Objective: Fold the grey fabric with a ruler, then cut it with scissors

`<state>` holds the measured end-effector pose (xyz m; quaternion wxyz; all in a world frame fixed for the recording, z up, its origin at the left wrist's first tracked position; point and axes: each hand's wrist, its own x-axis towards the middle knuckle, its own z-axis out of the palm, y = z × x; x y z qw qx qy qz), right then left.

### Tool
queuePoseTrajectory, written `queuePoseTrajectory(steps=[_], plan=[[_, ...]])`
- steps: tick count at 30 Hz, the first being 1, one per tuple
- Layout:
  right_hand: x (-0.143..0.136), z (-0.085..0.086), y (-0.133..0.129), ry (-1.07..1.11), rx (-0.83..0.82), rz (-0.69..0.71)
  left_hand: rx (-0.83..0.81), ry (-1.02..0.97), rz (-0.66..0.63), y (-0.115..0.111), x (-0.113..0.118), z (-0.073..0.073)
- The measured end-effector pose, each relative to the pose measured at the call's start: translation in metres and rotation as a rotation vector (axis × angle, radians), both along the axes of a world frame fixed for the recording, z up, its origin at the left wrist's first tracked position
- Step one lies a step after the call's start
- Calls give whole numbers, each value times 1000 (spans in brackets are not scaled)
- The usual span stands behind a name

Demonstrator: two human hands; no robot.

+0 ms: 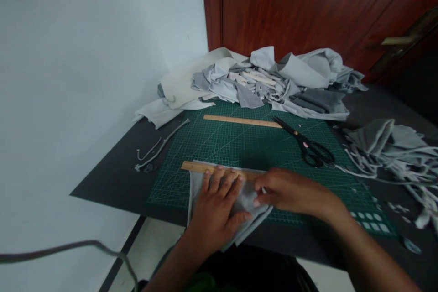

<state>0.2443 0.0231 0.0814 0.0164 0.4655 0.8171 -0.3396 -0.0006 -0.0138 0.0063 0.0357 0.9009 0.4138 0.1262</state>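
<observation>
A folded grey cloth [199, 187] lies at the front edge of a green cutting mat [222, 139]. Along the cloth's far edge rests a wooden ruler [191, 166]. My left hand [219, 205] lies flat with fingers spread, its fingertips on the ruler and its palm on the cloth. At the ruler's right end, my right hand [275, 189] has its fingers curled together over the cloth; what they hold, if anything, is hidden. A second wooden ruler [239, 121] lies farther back, touching the tips of black scissors [304, 143].
Heaped fabric pieces [256, 82] line the back of the dark table [116, 164]. Cords [164, 143] lie left of the mat. A grey cloth pile with strings [390, 141] sits at the right. A white wall [85, 77] borders the left, and a wooden door [290, 9] stands behind.
</observation>
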Motion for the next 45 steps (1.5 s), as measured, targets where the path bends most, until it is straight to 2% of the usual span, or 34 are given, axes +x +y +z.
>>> queuePoseTrajectory(steps=[2, 4, 13, 19, 26, 29, 32, 35, 38, 45], plan=[[-11, -6, -7, 50, -62, 108, -11, -14, 9, -1, 1, 1], [-18, -13, -12, 27, -72, 144, -21, -23, 17, -2, 1, 1], [-21, -22, -23, -70, -59, 141, 6, -28, 11, -4, -1, -1], [-16, -15, -24, -62, -66, 144, -26, -27, 18, -3, -2, -2], [-6, -7, -16, -99, -271, 230, -40, -41, 5, -2, -3, 0], [-2, -7, -13, -83, -287, 214, -29, -43, 7, -2, -3, 1], [0, -6, -7, 23, -284, 188, -28, -43, 13, -2, -2, -1], [-2, -7, -2, 79, -147, 130, -50, -48, 21, -2, -2, -3], [-8, -13, -3, -41, -32, 53, -77, -54, 18, 0, -4, -3], [-4, -11, -13, -208, -77, -54, -87, -11, 2, 7, -11, 2]])
